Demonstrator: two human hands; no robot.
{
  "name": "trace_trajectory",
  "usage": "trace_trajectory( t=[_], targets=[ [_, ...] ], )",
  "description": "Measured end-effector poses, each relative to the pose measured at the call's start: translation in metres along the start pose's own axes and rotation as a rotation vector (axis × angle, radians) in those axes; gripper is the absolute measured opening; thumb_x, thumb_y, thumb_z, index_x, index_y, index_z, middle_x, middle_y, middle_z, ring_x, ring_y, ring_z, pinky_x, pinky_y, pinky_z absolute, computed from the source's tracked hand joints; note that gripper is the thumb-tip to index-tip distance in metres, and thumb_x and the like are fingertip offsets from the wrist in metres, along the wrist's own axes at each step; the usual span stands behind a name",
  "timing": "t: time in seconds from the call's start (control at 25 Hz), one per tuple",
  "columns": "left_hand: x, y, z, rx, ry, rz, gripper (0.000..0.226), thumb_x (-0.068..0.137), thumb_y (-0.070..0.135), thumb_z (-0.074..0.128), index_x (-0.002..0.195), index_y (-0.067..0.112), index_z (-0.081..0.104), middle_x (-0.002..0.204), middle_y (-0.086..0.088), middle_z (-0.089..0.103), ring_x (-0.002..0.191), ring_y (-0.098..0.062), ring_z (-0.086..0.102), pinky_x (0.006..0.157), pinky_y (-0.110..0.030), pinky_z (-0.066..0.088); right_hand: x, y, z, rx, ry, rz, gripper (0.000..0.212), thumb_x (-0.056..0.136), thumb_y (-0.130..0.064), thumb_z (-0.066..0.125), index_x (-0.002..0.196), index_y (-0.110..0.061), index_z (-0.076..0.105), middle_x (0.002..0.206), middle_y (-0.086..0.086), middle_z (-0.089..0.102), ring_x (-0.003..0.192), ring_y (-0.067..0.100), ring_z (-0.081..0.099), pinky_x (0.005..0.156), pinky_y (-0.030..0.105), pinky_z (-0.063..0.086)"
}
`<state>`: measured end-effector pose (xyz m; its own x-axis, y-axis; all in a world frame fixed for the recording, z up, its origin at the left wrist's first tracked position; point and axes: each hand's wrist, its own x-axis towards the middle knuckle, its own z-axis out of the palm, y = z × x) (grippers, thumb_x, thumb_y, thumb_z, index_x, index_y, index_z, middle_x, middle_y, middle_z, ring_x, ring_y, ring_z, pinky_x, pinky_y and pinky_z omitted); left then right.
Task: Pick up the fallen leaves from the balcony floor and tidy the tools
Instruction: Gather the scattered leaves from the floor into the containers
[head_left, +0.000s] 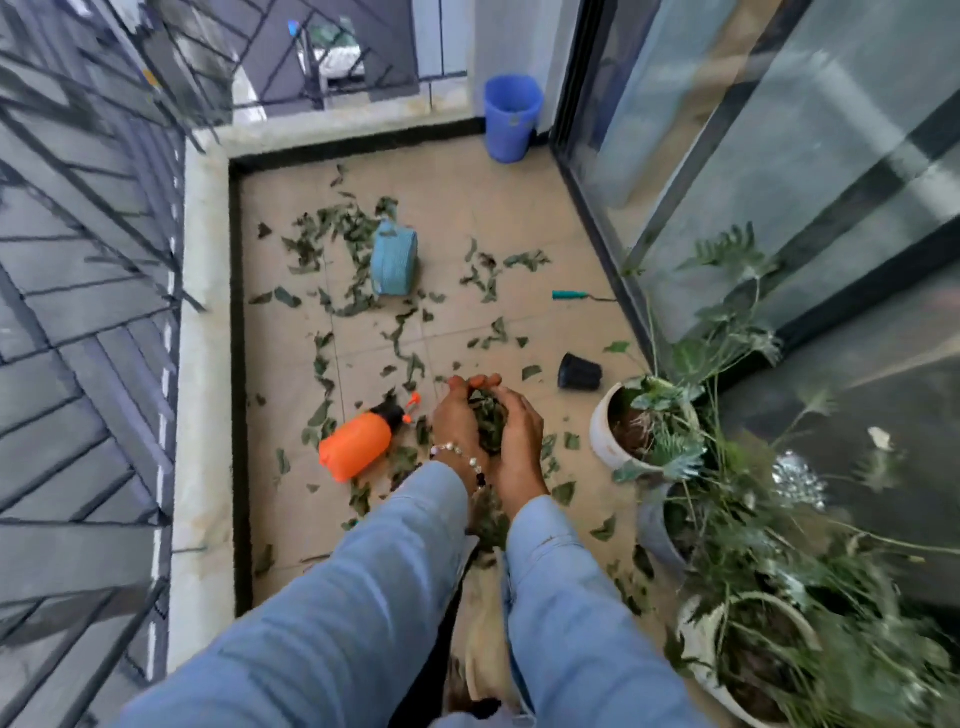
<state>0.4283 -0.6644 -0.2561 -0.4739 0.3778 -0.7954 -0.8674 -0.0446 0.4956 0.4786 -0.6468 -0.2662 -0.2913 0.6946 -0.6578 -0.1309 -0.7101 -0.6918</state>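
Fingers (470, 383) of both hands curl inward around 1 bunch of green leaves (488, 423), which is cupped between the left hand (457, 423) and the right hand (519, 431), held together above the balcony floor (519, 208). A beaded bracelet (462, 457) circles the left wrist, and both arms wear light blue sleeves (374, 571). Just left of the hands an orange spray bottle (358, 441) lies on its side. Right of the hands a small black pot (579, 371) lies tipped over, near a white planter (605, 441) with a leafy plant. Many more fallen leaves (332, 234) are scattered over the tiles, thickest around a light blue watering can (395, 262). A teal-handled tool (571, 295) lies near the sliding glass door (753, 156). A blue bucket (511, 117) stands in the far corner.
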Motion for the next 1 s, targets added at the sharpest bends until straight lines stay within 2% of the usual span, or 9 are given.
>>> trace_trajectory(
  t=[0.12, 0.2, 0.32, 0.44, 0.52, 0.6, 0.84, 0.92, 1.0],
  targets=[
    [0.054, 0.026, 0.060, 0.033, -0.030, -0.007, 0.044, 0.101, 0.039, 0.039, 0.078, 0.016, 0.068, 0.084, -0.006, 0.069, 0.082, -0.022, 0.063, 0.077, -0.031, 0.052, 0.068, -0.045, 0.029, 0.002, 0.010, -0.008, 0.021, 0.090, -0.018, 0.059, 0.103, -0.004, 0.069, 0.097, 0.012, 0.072, 0.090, 0.025, 0.069, 0.069, 0.030, 0.055],
    [0.093, 0.056, 0.106, 0.082, -0.054, -0.021, 0.039, 0.100, 0.040, 0.040, 0.087, 0.018, 0.068, 0.089, -0.006, 0.069, 0.090, -0.024, 0.063, 0.082, -0.032, 0.052, 0.118, -0.083, 0.057, -0.025, 0.028, -0.022, 0.023, 0.091, -0.021, 0.059, 0.105, -0.006, 0.068, 0.103, 0.014, 0.070, 0.098, 0.029, 0.066, 0.081, 0.038, 0.056],
    [0.132, 0.108, 0.173, 0.175, -0.088, -0.021, 0.034, 0.097, 0.041, 0.045, 0.088, 0.017, 0.067, 0.092, -0.008, 0.068, 0.091, -0.025, 0.063, 0.083, -0.034, 0.050, 0.173, -0.138, 0.105, -0.085, -0.010, -0.124, 0.022, 0.087, -0.030, 0.064, 0.096, -0.011, 0.067, 0.102, 0.014, 0.070, 0.099, 0.031, 0.065, 0.089, 0.046, 0.054],
    [0.165, 0.159, 0.238, 0.274, -0.162, -0.011, 0.031, 0.098, 0.036, 0.046, 0.084, 0.013, 0.062, 0.080, -0.008, 0.066, 0.081, -0.025, 0.061, 0.080, -0.033, 0.050, 0.225, -0.199, 0.146, -0.186, -0.056, -0.199, 0.029, 0.080, -0.042, 0.070, 0.093, -0.017, 0.064, 0.098, 0.008, 0.071, 0.097, 0.026, 0.067, 0.087, 0.045, 0.055],
    [0.185, 0.185, 0.275, 0.359, -0.241, 0.019, 0.029, 0.101, 0.032, 0.038, 0.084, 0.018, 0.057, 0.077, -0.001, 0.058, 0.084, -0.023, 0.057, 0.075, -0.029, 0.048, 0.255, -0.232, 0.166, -0.152, -0.114, -0.187, 0.032, 0.076, -0.037, 0.075, 0.095, -0.014, 0.063, 0.100, 0.009, 0.072, 0.098, 0.025, 0.068, 0.086, 0.040, 0.055],
    [0.212, 0.204, 0.308, 0.382, -0.227, 0.042, 0.035, 0.102, 0.041, 0.032, 0.080, 0.023, 0.053, 0.078, 0.002, 0.055, 0.083, -0.019, 0.055, 0.081, -0.031, 0.046, 0.291, -0.254, 0.187, -0.155, -0.150, -0.172, 0.037, 0.067, -0.035, 0.079, 0.093, -0.014, 0.062, 0.101, 0.012, 0.072, 0.099, 0.026, 0.068, 0.086, 0.041, 0.056],
    [0.315, 0.283, 0.433, 0.101, -0.133, -0.128, 0.073, 0.086, 0.076, 0.030, 0.087, 0.010, 0.061, 0.092, -0.013, 0.066, 0.095, -0.028, 0.060, 0.101, -0.038, 0.043, 0.437, -0.340, 0.253, -0.228, -0.050, -0.166, 0.025, 0.075, -0.015, 0.076, 0.095, -0.010, 0.061, 0.092, 0.014, 0.070, 0.088, 0.028, 0.068, 0.080, 0.037, 0.058],
    [0.351, 0.313, 0.487, 0.078, -0.121, -0.144, 0.074, 0.086, 0.076, 0.030, 0.080, 0.009, 0.063, 0.079, -0.013, 0.068, 0.090, -0.026, 0.060, 0.099, -0.036, 0.043, 0.491, -0.384, 0.280, -0.250, -0.053, -0.176, 0.021, 0.074, -0.008, 0.075, 0.091, -0.010, 0.061, 0.086, 0.012, 0.069, 0.083, 0.027, 0.067, 0.077, 0.036, 0.058],
    [0.373, 0.343, 0.534, 0.032, -0.195, -0.134, 0.071, 0.090, 0.071, 0.029, 0.067, 0.013, 0.061, 0.064, -0.009, 0.067, 0.081, -0.024, 0.058, 0.091, -0.034, 0.043, 0.535, -0.427, 0.309, -0.254, -0.065, -0.169, 0.018, 0.076, -0.001, 0.071, 0.087, -0.008, 0.060, 0.081, 0.011, 0.067, 0.076, 0.025, 0.064, 0.073, 0.034, 0.057]
  ],
)
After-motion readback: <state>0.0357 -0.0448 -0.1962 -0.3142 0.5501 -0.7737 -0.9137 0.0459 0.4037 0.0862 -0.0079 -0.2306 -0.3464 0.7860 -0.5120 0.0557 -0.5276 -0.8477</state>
